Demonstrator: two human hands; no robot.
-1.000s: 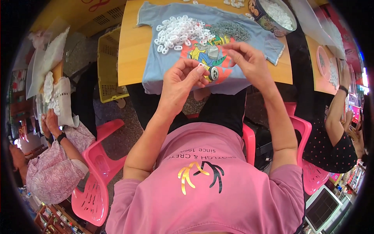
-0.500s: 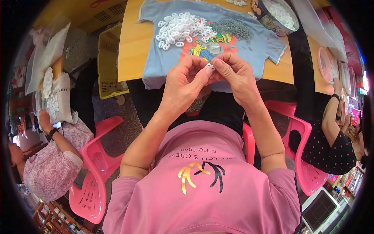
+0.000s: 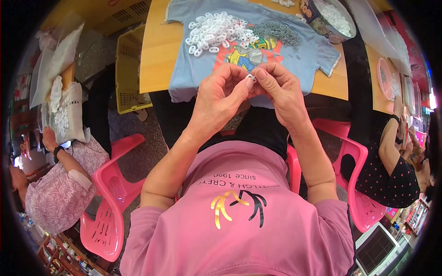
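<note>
My left hand (image 3: 219, 99) and my right hand (image 3: 282, 92) meet in front of my chest, fingertips pinched together on a small white plastic piece (image 3: 250, 77). Both hands hover over the near edge of a light blue printed T-shirt (image 3: 189, 80) spread on a wooden table (image 3: 154, 55). On the shirt lie a heap of white plastic rings (image 3: 212, 33) and a pile of small grey metal parts (image 3: 277, 32).
A round tin (image 3: 328, 16) with white pieces stands at the table's back right. A yellow crate (image 3: 126, 69) sits on the floor to the left. Pink plastic chairs (image 3: 108, 193) flank me. A person in a patterned top sits left, another in a dotted top right.
My hands have drawn back from the table toward my chest and closed together, both now pinching the small white piece.
</note>
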